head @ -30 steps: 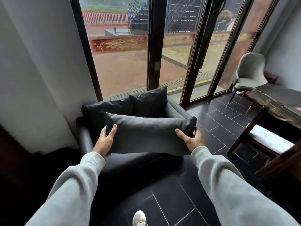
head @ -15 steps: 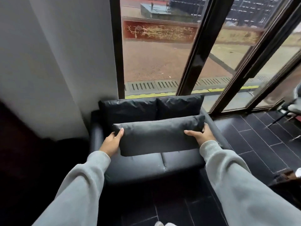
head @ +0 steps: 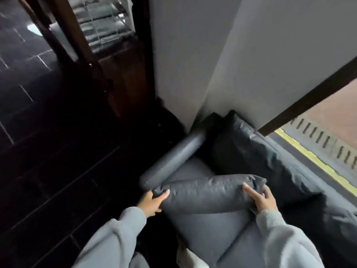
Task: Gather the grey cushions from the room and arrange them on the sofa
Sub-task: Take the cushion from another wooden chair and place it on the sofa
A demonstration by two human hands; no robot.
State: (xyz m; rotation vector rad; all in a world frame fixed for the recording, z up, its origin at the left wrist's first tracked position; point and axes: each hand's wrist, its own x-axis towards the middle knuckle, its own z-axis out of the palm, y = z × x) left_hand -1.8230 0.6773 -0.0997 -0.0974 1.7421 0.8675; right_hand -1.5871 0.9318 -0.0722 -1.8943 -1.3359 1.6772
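A long grey cushion (head: 208, 194) lies low over the seat of the dark grey sofa (head: 208, 235), close to its rounded left armrest (head: 173, 157). My left hand (head: 150, 202) grips the cushion's left end. My right hand (head: 260, 200) grips its right end, fingers spread over the top. Dark back cushions (head: 251, 157) lean against the sofa's back, along the window side.
A grey wall corner (head: 193, 64) rises right behind the armrest. Dark tiled floor (head: 48, 151) spreads to the left, with a dark wooden cabinet (head: 119, 70) at the top. The window's dark frame (head: 309, 99) and a yellow-lined outdoor drain (head: 318, 147) are at right.
The view has swung left and down toward the sofa's left end. The cushion, still held in both hands, has come down close to the seat beside the armrest.
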